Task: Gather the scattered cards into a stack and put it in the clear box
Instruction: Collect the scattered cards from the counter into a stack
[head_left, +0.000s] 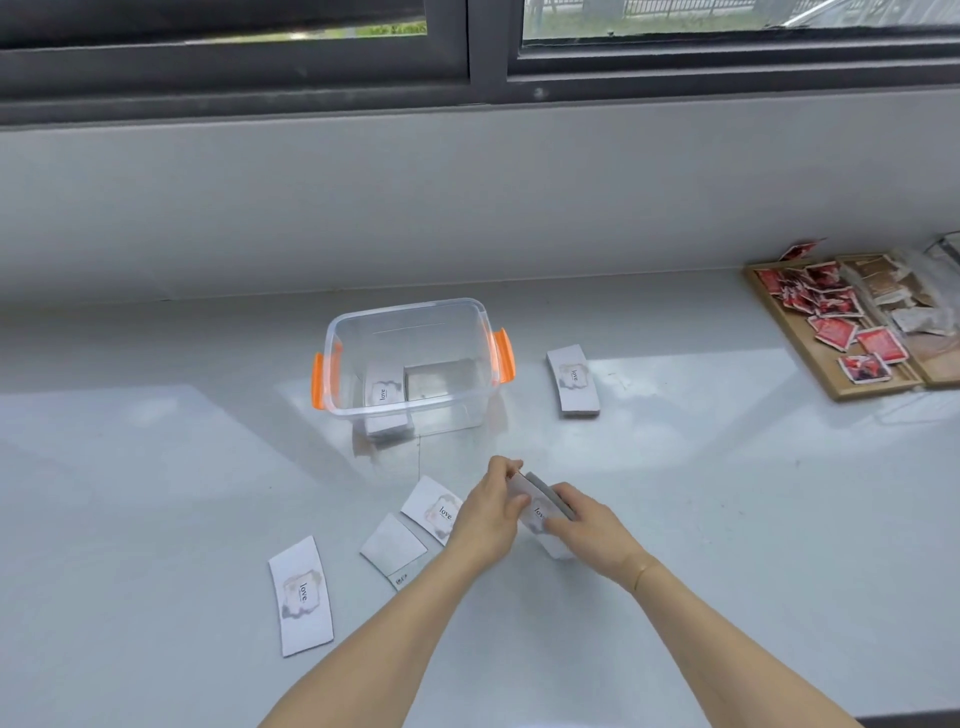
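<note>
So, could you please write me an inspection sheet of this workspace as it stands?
Surface: pale counter, glossy, glare patches.
Job's things: clear box open, cards inside; a stack to its right; three loose cards near left; held cards.
Clutter: wooden tray of red packets, far right.
Hands: left hand and right hand both grip the held cards.
Cables: nothing seen.
Surroundings: window above a grey wall.

An indoor spot at a window, perhaps an office or break area; which one cannot be told. A long pale counter (156, 467) runs under dark-framed sliding windows (488, 52), with greenery and a railing outside. At the right, a wooden tray (831, 382) holds red sachets (831, 332) and tea bags (883, 283).
</note>
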